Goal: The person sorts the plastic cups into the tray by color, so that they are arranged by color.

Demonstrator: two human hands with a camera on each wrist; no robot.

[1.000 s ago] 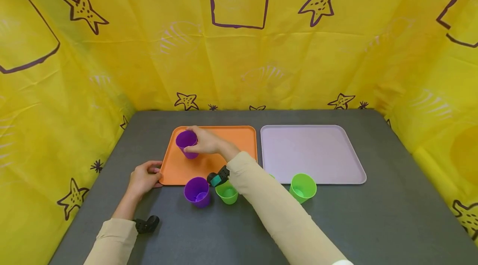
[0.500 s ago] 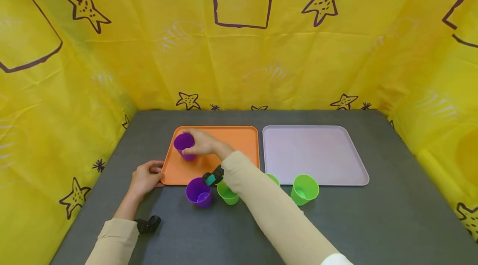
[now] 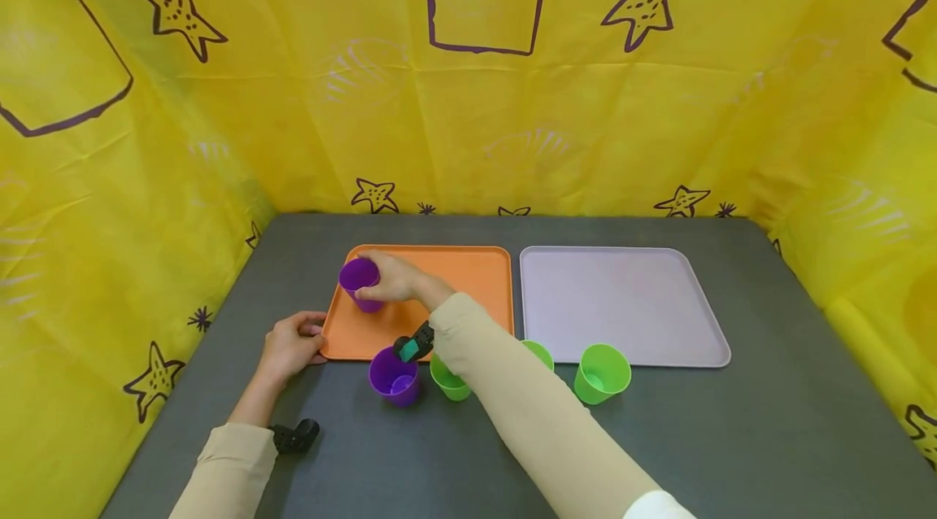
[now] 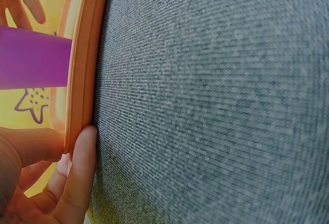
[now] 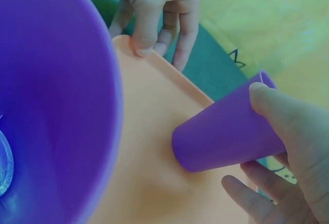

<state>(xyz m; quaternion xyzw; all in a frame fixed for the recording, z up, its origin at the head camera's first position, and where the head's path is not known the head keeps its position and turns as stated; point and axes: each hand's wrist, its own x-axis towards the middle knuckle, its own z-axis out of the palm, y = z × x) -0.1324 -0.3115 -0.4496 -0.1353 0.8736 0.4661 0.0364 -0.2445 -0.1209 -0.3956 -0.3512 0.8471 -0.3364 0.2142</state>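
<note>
On the left part of the orange tray (image 3: 454, 275) a purple cup (image 3: 359, 283) stands mouth up, and my right hand (image 3: 398, 279) grips it. In the right wrist view the thumb lies at the rim of this cup (image 5: 226, 124), with fingers at its other side. At the tray's near left corner is my left hand (image 3: 289, 346). The left wrist view shows the thumb over the edge of the tray (image 4: 85, 64) and a finger under it, pinching the corner. A second purple cup (image 3: 395, 377) stands on the table in front of the tray.
Green cups stand near the trays' front edges: one (image 3: 450, 379) partly behind the right sleeve, another (image 3: 539, 352) mostly hidden by it, a third (image 3: 603, 374) further right. A pale lilac tray (image 3: 622, 303) lies beside the orange one. Yellow patterned cloth (image 3: 468, 120) surrounds the grey table (image 3: 732, 438).
My right hand has shifted the purple cup slightly left over the orange tray. The left hand keeps its place at the corner. The head view has turned a little.
</note>
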